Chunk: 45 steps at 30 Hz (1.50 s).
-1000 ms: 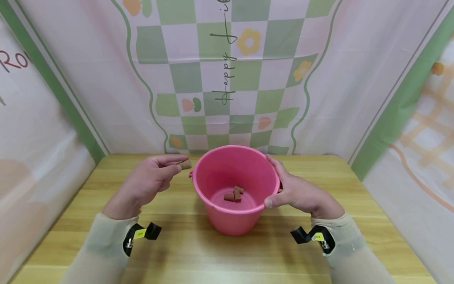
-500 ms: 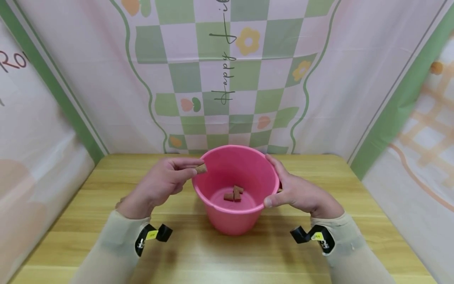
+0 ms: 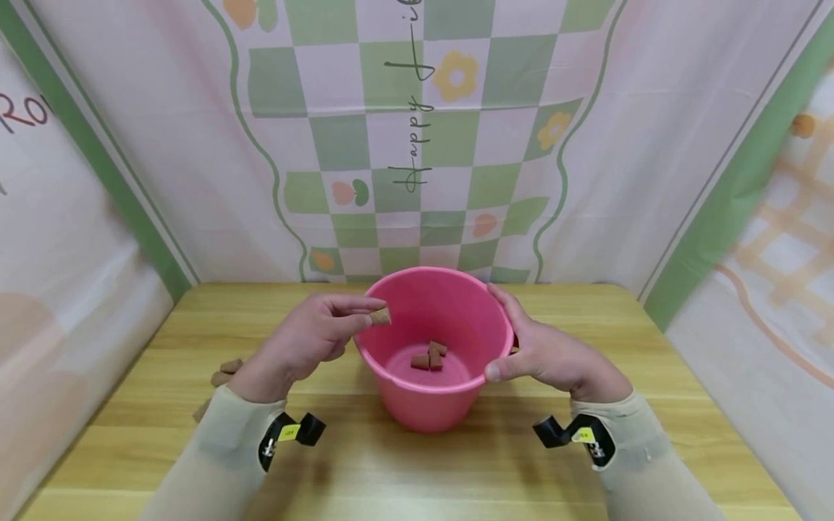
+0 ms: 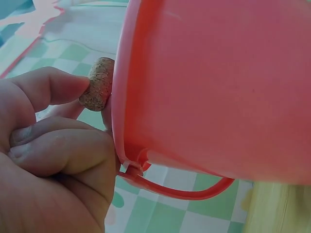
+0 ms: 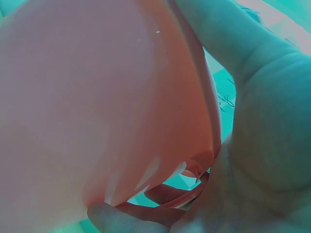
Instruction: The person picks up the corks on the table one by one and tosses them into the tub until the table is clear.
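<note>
A pink bucket [image 3: 426,409] stands upright on the table with several brown corks [image 3: 435,357] lying on its floor. My left hand [image 3: 319,333] pinches one cork [image 3: 381,316] between thumb and fingers at the bucket's left rim, with the cork over the opening. In the left wrist view that cork [image 4: 98,83] shows its speckled side, close to the rim. My right hand [image 3: 554,354] holds the bucket's right side, thumb at the rim. In the right wrist view its fingers [image 5: 121,221] curl along the outer wall, near the handle.
More corks [image 3: 223,378] lie on the wooden table [image 3: 365,477] beside my left forearm, partly hidden by it. The bucket's handle [image 4: 189,194] hangs down on the outside. Patterned cloth [image 3: 397,145] walls in the table at the back and both sides.
My left hand has moved right with the cork, from outside the bucket to over its left rim. Corks behind the left forearm have come into view. My right hand has stayed on the bucket.
</note>
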Each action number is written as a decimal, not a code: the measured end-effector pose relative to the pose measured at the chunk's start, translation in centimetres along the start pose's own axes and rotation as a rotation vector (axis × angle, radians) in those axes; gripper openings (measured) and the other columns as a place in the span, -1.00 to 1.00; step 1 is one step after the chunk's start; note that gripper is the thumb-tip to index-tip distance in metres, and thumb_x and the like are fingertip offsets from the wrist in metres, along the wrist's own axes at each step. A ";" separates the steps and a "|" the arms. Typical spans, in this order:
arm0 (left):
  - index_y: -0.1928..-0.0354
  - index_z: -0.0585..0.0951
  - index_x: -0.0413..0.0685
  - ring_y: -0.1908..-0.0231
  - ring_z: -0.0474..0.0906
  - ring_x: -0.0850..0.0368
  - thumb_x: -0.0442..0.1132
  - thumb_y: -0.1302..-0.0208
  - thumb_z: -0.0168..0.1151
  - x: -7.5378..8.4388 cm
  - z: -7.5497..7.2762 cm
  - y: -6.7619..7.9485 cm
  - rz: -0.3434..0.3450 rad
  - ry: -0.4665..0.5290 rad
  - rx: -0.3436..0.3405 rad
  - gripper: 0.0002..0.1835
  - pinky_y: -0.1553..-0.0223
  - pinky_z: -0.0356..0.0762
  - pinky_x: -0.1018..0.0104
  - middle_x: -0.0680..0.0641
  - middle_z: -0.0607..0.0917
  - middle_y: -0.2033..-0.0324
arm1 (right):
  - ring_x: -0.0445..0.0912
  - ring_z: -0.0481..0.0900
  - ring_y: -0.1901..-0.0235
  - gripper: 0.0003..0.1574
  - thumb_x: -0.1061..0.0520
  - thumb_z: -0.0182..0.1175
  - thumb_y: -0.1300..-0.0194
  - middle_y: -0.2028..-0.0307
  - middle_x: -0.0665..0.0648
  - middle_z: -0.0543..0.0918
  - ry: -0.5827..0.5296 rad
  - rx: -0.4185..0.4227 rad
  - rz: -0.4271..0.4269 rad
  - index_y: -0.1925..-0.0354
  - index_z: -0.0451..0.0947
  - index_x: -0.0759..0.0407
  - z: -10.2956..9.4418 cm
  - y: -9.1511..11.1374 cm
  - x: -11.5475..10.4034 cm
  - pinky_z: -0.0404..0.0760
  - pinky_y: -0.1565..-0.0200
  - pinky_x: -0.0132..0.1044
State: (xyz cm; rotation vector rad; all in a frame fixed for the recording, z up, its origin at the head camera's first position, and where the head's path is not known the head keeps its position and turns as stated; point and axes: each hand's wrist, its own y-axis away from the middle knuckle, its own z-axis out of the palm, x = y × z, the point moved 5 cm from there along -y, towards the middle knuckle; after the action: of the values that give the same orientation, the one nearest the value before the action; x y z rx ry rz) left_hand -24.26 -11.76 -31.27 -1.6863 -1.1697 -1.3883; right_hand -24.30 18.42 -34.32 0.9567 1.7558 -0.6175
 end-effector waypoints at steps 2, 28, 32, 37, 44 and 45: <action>-0.12 0.71 0.06 0.71 0.17 0.16 -0.17 -0.36 0.31 0.0 0.0 0.0 -0.003 -0.009 0.002 -0.69 0.67 0.15 0.44 -0.13 0.71 0.26 | 0.22 0.34 -0.29 0.54 0.03 0.57 -0.02 -0.43 0.21 0.22 -0.004 0.000 0.001 -0.58 -0.33 -0.22 0.0 0.0 0.0 0.42 -0.18 0.15; -0.24 0.63 0.15 0.70 0.17 0.13 -0.09 -0.32 0.37 -0.5 -0.3 0.2 -0.035 0.008 -0.032 -0.56 0.65 0.18 0.41 -0.08 0.70 0.03 | 0.21 0.33 -0.28 0.50 0.04 0.56 -0.02 -0.42 0.18 0.21 -0.019 0.013 0.024 -0.57 -0.30 -0.25 0.2 0.0 0.1 0.55 -0.07 -0.02; -0.23 0.63 0.13 0.70 0.17 0.13 -0.11 -0.32 0.36 -0.6 -0.3 0.1 -0.034 0.010 -0.030 -0.56 0.65 0.18 0.41 -0.06 0.70 0.00 | 0.22 0.34 -0.28 0.50 0.05 0.56 -0.02 -0.42 0.19 0.22 -0.022 0.014 0.015 -0.58 -0.29 -0.25 0.2 0.1 0.2 0.54 -0.07 -0.02; -0.25 0.61 0.14 0.69 0.18 0.14 -0.13 -0.30 0.38 -0.8 -0.3 0.3 -0.027 0.029 -0.020 -0.54 0.64 0.20 0.43 -0.05 0.68 -0.05 | 0.22 0.34 -0.28 0.49 0.05 0.56 -0.03 -0.42 0.19 0.22 -0.026 0.012 0.013 -0.58 -0.29 -0.25 0.1 0.1 0.3 0.53 -0.08 -0.01; -0.33 0.51 -0.15 0.74 0.14 0.21 -0.32 -0.33 0.31 -1.1 -1.1 0.6 0.071 0.172 0.009 -0.48 0.67 0.14 0.46 -0.29 0.58 -0.16 | 0.21 0.34 -0.29 0.54 0.05 0.58 -0.02 -0.43 0.20 0.20 -0.009 0.006 -0.005 -0.58 -0.33 -0.23 0.0 0.0 0.2 0.41 -0.19 0.10; -0.34 0.50 -0.17 0.74 0.12 0.22 -0.34 -0.34 0.30 -1.1 -1.3 0.6 0.083 0.184 0.012 -0.48 0.68 0.12 0.46 -0.31 0.57 -0.17 | 0.20 0.34 -0.29 0.54 0.04 0.57 -0.02 -0.44 0.19 0.20 -0.009 0.006 -0.001 -0.58 -0.33 -0.24 0.0 0.0 0.2 0.42 -0.19 0.09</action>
State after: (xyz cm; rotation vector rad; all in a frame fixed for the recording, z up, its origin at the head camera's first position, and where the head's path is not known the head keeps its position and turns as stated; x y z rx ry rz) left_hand -24.21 -13.42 -32.04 -1.5452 -0.9927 -1.4479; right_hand -24.33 18.51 -34.50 0.9562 1.7476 -0.6274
